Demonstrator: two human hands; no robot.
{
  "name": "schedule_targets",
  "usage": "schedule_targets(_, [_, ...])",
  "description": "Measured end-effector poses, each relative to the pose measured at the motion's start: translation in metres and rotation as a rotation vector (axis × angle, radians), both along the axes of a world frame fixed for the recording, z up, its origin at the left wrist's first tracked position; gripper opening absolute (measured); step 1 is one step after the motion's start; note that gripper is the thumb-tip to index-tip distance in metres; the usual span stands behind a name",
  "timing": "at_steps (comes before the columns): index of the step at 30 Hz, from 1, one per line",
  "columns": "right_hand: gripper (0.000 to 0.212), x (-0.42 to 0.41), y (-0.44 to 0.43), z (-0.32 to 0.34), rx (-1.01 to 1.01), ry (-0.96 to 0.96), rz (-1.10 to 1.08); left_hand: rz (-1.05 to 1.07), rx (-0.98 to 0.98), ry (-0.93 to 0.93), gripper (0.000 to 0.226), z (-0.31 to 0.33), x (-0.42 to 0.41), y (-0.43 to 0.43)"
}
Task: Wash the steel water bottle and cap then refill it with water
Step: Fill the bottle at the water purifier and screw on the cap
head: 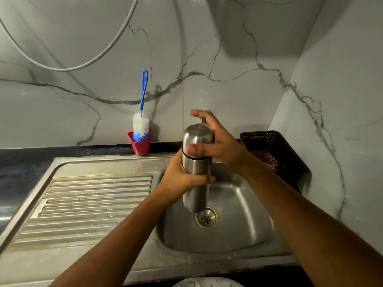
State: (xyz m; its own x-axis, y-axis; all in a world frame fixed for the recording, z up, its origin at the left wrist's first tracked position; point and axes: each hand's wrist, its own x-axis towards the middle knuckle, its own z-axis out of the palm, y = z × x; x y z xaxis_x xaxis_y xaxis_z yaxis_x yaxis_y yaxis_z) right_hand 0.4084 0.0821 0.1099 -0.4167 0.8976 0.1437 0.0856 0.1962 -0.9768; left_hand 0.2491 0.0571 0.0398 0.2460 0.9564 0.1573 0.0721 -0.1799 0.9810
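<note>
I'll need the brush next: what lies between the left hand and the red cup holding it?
Only bare steel sink top between left hand and red cup, per the head view.

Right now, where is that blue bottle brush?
In the head view, the bottle brush stands bristles-down in a red cup against the marble-patterned wall, behind the draining board and left of the steel bottle held over the sink.
</note>
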Motion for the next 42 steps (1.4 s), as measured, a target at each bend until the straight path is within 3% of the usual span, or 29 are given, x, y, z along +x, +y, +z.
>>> schedule_targets(2, [0.102,0.003,0.002,0.004,-0.044,0.011,0.089,-0.066,-0.010,0.022,0.064,0.005,-0.003,0.002])
schedule_targets(5, [0.063,0.000,-0.003,0.009,-0.042,-0.008,0.163,-0.100,-0.026,0.039,0.061,0.007,-0.003,0.001])
schedule_targets(7, [0.040,-0.005,-0.010,0.010,-0.020,0.026,0.105,-0.076,-0.038,0.040,0.060,0.004,-0.002,-0.001])
schedule_targets(11, [0.031,-0.017,-0.016,0.001,0.049,0.112,-0.093,0.011,-0.011,0.012,0.057,0.001,0.004,-0.004])
schedule_targets(17, [0.050,-0.027,-0.023,-0.004,0.111,0.172,-0.240,0.139,0.064,-0.018,0.057,-0.009,0.018,-0.011])
schedule_targets(24, [0.027,-0.031,-0.020,-0.023,0.140,0.126,-0.419,0.246,0.135,-0.018,0.064,-0.020,0.028,-0.013])
schedule_targets(29, [0.031,-0.036,-0.019,-0.037,0.134,0.091,-0.517,0.287,0.158,0.019,0.065,-0.025,0.030,-0.016])
schedule_targets(34, [0.059,-0.032,-0.011,-0.033,0.026,0.013,-0.279,0.211,0.144,-0.002,0.071,-0.025,0.008,-0.006])
schedule_targets(36, [0.069,-0.031,-0.004,-0.029,-0.038,-0.099,-0.171,0.213,0.095,0.002,0.079,-0.028,-0.009,-0.002])
schedule_targets(42, [0.080,-0.060,0.006,-0.030,-0.051,-0.350,-0.036,0.280,0.025,0.093,0.084,-0.037,-0.062,-0.004])
